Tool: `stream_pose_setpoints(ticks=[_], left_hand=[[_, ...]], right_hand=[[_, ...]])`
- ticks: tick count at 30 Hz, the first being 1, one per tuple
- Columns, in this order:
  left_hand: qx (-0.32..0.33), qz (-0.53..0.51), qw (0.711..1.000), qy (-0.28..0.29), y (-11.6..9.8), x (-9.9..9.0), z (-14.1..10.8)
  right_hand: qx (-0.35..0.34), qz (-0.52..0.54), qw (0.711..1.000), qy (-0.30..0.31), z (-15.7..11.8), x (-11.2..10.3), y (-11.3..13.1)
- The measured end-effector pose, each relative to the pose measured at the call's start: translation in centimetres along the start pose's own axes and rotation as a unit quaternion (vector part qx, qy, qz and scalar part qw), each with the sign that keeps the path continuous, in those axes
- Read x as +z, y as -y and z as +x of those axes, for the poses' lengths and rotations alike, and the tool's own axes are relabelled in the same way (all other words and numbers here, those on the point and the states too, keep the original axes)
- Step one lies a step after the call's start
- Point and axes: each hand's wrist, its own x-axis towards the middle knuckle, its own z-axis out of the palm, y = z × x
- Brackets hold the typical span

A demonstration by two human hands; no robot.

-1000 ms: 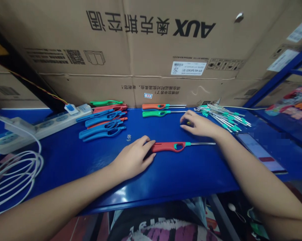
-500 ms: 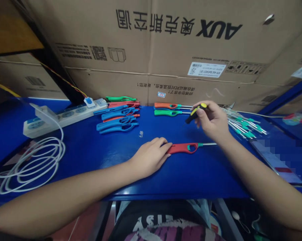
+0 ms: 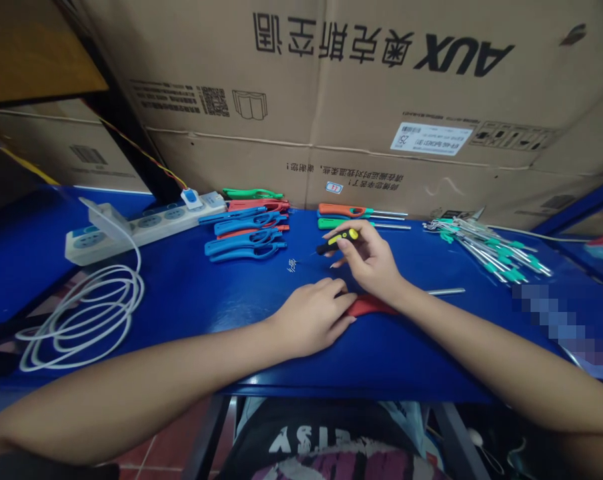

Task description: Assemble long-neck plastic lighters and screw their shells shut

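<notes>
My left hand (image 3: 314, 317) is closed around the handle end of a red long-necked lighter (image 3: 374, 306) lying on the blue table. The lighter's metal tube points right, and my right forearm hides part of its handle. In my right hand (image 3: 376, 260) is a black-and-yellow screwdriver (image 3: 337, 241), its thin shaft pointing left and down. The screwdriver's tip is close to a small heap of screws (image 3: 291, 265). Behind my right hand lie an orange lighter (image 3: 344, 211) and a green lighter (image 3: 331, 224), both with metal tubes.
Several blue, red and green lighter bodies (image 3: 246, 243) are stacked at the left. Metal tubes with green ends (image 3: 491, 250) lie at the right. A power strip (image 3: 151, 223) and coiled white cable (image 3: 81, 320) are far left. A large cardboard box (image 3: 301, 80) stands behind.
My right hand has moved left with the screwdriver, from above the lighter's tube towards the small screws. My left hand stays on the red lighter. The view has shifted slightly.
</notes>
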Motion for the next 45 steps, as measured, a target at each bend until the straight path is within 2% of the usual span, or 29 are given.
stream_pose_setpoints(ticks=[6, 9, 11, 15, 19, 24, 27, 31, 34, 36, 40, 45], left_hand=[[0.001, -0.059, 0.998, -0.018, 0.6, 0.4, 0.1], [0.006, -0.076, 0.997, -0.023, 0.9, 0.5, 0.3], [0.007, -0.078, 0.997, -0.023, 0.8, 0.5, 0.4], [-0.008, -0.031, 0.999, 0.005, -0.1, 0.0, 0.3], [-0.02, 0.044, 0.998, 0.041, -1.7, -1.4, -0.2], [-0.011, 0.014, 0.999, 0.043, -2.4, -3.1, -0.7], [-0.018, -0.033, 0.999, -0.016, -1.2, -3.3, -0.6], [-0.056, -0.062, 0.98, -0.18, 1.6, -3.8, -0.2], [-0.096, -0.081, 0.961, -0.248, 3.6, -4.4, 0.1], [-0.116, -0.085, 0.954, -0.263, 4.5, -4.6, 0.3], [-0.137, -0.112, 0.952, -0.248, 5.5, -3.7, 0.6], [-0.152, -0.144, 0.947, -0.242, 6.6, -2.3, 0.9]], right_hand=[[-0.009, 0.027, 0.997, -0.067, 0.2, -1.0, 1.1], [0.007, 0.04, 0.995, -0.095, 0.3, -1.5, 1.5], [0.029, 0.051, 0.994, -0.087, 0.2, -1.7, 1.3], [0.079, 0.074, 0.994, -0.026, -0.6, -1.6, 0.4], [0.092, 0.078, 0.993, -0.02, -1.2, -1.5, 0.1], [0.111, 0.036, 0.993, -0.011, -1.4, -1.4, 0.3], [0.103, 0.06, 0.992, -0.035, -1.6, -1.4, 0.5], [0.099, 0.079, 0.99, -0.056, -1.9, -1.8, 1.0], [0.091, 0.069, 0.989, -0.093, -2.1, -2.8, 1.1], [0.083, 0.055, 0.987, -0.124, -1.9, -3.8, 0.8], [0.077, 0.004, 0.983, -0.164, -1.4, -5.6, -1.2], [0.101, -0.046, 0.984, -0.136, -1.3, -6.5, -3.7]])
